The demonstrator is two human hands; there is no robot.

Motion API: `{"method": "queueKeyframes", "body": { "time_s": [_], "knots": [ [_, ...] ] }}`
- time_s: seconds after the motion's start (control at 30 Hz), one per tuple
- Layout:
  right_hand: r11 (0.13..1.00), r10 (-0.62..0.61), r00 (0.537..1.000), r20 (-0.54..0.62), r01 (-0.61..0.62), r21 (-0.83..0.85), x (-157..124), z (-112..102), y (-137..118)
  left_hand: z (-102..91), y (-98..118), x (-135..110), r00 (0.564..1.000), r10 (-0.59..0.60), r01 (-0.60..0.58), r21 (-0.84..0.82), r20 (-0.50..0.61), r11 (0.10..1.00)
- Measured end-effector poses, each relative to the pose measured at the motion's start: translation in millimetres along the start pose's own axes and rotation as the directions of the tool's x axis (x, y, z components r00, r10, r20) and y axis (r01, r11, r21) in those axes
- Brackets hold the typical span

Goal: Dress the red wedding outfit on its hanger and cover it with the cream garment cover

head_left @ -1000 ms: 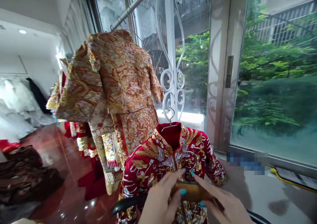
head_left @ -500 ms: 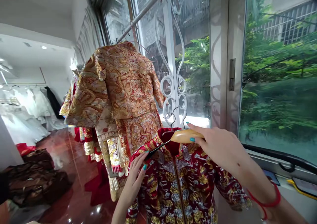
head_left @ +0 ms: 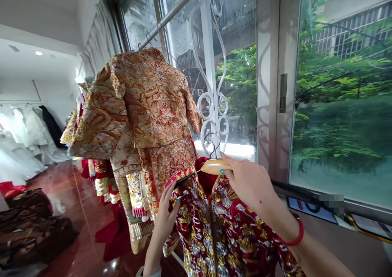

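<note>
1. Your right hand (head_left: 248, 183) is closed on the wooden middle of the hanger (head_left: 211, 167). That looks like a good, strong hold, so let this hand carry the weight.
2. Your left hand (head_left: 167, 205) is at the hanger's black arm (head_left: 185, 179), by the jacket's shoulder. I can't tell if it pinches the arm or just rests there. Use it softly, to guide.
3. The red jacket (head_left: 223, 232) is right below the hanger, with its zip side facing you. The wooden part is at its neck. I can't see if the black tip goes under the cloth, so look before you push.
4. The shiny sewn bits could snag. Go slow, and lift the cloth instead of tugging it.
5. Behind the jacket is the white metal stand (head_left: 211, 52). Hold the hanger level so it doesn't knock it.
6. To the left, the gold suit (head_left: 159, 101) hangs from the rail (head_left: 177, 9). Give it some room.
</note>
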State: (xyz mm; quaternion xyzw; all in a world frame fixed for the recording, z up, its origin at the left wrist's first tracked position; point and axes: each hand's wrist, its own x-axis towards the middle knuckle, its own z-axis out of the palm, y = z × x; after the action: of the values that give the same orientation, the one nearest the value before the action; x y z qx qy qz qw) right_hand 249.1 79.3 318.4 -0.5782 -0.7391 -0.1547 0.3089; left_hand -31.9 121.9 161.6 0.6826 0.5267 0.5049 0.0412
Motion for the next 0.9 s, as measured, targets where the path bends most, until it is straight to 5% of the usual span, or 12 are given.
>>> {"method": "queueKeyframes", "body": {
  "time_s": [0.23, 0.43, 0.63, 0.9],
  "knots": [
    [0.999, -0.045, 0.997, 0.069, 0.045, -0.001, -13.7, 38.4, -27.0, -7.6, -28.0, -1.4, 0.996, -0.040, 0.050, 0.116, -0.085, 0.992],
    [0.961, -0.128, 0.991, -0.040, 0.134, 0.242, -29.4, 62.6, 22.3, -22.1, -15.6, -17.3, 0.982, 0.073, -0.015, 0.318, -0.172, 0.948],
    [0.961, -0.276, 0.943, -0.189, 0.265, -0.080, -68.3, 97.1, 52.0, -29.4, -14.8, -20.4, 0.967, 0.112, -0.039, 0.297, -0.231, 0.954],
    [0.976, -0.181, 0.969, -0.170, 0.156, -0.154, -71.1, 130.7, 86.7, 8.7, -23.8, -19.2, 0.975, 0.015, 0.023, 0.168, -0.220, 0.986]
  ]
}}
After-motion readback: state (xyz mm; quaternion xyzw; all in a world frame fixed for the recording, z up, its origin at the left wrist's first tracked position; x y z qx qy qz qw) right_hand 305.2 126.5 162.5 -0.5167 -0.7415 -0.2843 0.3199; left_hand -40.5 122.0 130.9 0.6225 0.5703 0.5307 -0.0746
